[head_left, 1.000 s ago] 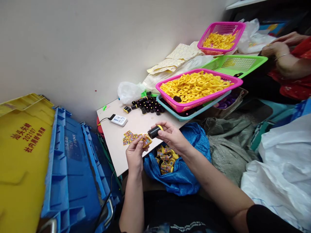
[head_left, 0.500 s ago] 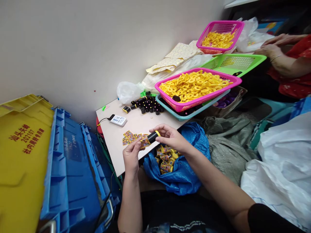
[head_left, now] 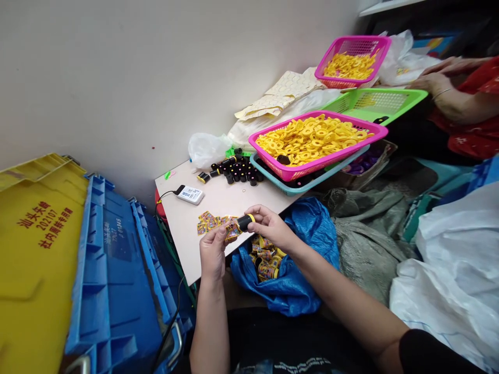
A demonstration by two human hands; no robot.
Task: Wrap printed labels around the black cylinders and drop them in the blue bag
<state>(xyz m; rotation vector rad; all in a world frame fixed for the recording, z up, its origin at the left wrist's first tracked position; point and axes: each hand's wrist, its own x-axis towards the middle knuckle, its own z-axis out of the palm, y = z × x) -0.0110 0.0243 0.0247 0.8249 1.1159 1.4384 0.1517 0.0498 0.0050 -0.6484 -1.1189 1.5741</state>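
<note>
Between my two hands is a short black cylinder point(head_left: 244, 223) with a yellow rim at its right end. My right hand point(head_left: 268, 224) pinches it at that rim. My left hand point(head_left: 212, 252) grips a colourful printed label sleeve point(head_left: 232, 231), which sits around the cylinder's left end. More flat printed labels point(head_left: 208, 222) lie on the white table point(head_left: 181, 234) just beyond my left hand. Below my right hand, a blue woven sack point(head_left: 302, 291) holds several yellow-rimmed cylinders wearing printed labels point(head_left: 268, 270).
Bare black cylinders point(head_left: 239, 171) are heaped behind a white corded device point(head_left: 189, 195). A pink basket point(head_left: 374, 136) of yellow ring-shaped parts rests on a light-blue tray point(head_left: 302, 189). Blue crates point(head_left: 117, 270) line the left. Another person's hands point(head_left: 438, 80) are at far right.
The black cylinder has gone deeper into the label sleeve, so less black shows. My right hand has shifted slightly toward my left hand, which keeps its grip.
</note>
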